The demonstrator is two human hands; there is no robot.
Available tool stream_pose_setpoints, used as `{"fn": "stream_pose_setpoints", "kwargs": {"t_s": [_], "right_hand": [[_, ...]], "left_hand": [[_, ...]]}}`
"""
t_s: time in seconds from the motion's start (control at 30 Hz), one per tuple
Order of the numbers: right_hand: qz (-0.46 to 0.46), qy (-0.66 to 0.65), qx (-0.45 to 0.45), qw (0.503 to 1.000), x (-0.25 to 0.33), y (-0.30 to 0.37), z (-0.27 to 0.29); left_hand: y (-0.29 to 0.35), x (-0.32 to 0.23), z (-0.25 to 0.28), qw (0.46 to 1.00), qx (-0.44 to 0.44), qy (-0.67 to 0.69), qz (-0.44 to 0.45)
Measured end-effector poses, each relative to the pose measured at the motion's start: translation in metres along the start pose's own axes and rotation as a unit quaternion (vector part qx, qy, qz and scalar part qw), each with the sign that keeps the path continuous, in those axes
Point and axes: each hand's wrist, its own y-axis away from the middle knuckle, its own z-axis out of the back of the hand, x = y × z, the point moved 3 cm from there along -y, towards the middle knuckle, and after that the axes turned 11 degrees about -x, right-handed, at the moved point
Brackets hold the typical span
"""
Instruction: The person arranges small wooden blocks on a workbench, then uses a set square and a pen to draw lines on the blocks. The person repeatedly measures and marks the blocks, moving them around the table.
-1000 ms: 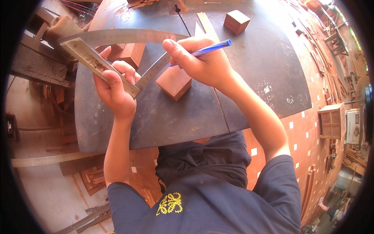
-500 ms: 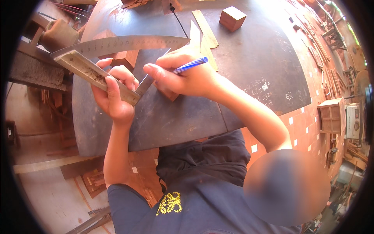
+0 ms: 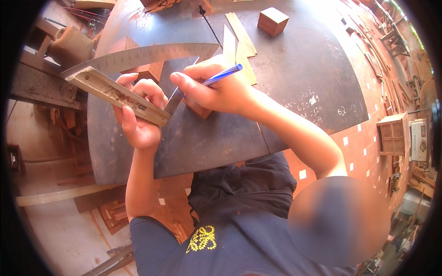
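Observation:
A metal carpenter's square with a ruled long edge and a pale, worn stock is tilted above the dark table. My left hand grips the stock, thumb on the near side and fingers curled over the far side. In my right hand is a blue pen, pinched beside the square's short blade; the pen's tip is hidden by the fingers. Beneath my right hand a reddish wooden block shows in part. Another wooden block lies partly behind the square.
Farther back on the table stand a wooden cube and thin pale wood strips. White chalk-like writing marks the table's right side. Machinery flanks the table at left. A wooden cabinet stands on the tiled floor at right.
The stock of the square has turned slightly and shifted a little right and down with my left hand. My right hand and the pen have barely moved.

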Motion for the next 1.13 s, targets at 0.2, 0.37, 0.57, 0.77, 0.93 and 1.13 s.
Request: {"fn": "stream_pose_setpoints", "kwargs": {"t_s": [0.2, 0.37, 0.57, 0.77, 0.93, 1.13], "right_hand": [[-0.080, -0.065, -0.045, 0.994, 0.008, -0.002, 0.009], [-0.134, -0.076, -0.052, 0.987, -0.001, -0.004, 0.009], [-0.159, -0.057, -0.049, 0.984, -0.002, -0.005, 0.010], [-0.133, -0.091, -0.047, 0.986, 0.002, -0.005, 0.008], [-0.060, -0.101, -0.065, 0.991, -0.015, -0.004, -0.003], [-0.043, -0.019, -0.030, 0.998, -0.014, -0.006, 0.002]], "left_hand": [[0.006, -0.005, -0.006, 0.992, 0.002, -0.112, -0.058], [0.009, -0.001, 0.001, 0.977, 0.046, -0.136, -0.159], [0.018, -0.001, -0.004, 0.987, 0.014, -0.056, -0.150], [0.020, -0.008, -0.005, 0.941, 0.091, -0.212, -0.248], [0.024, -0.009, -0.008, 0.927, 0.115, -0.234, -0.271], [0.022, -0.002, -0.011, 0.926, 0.050, -0.261, -0.269]]}}
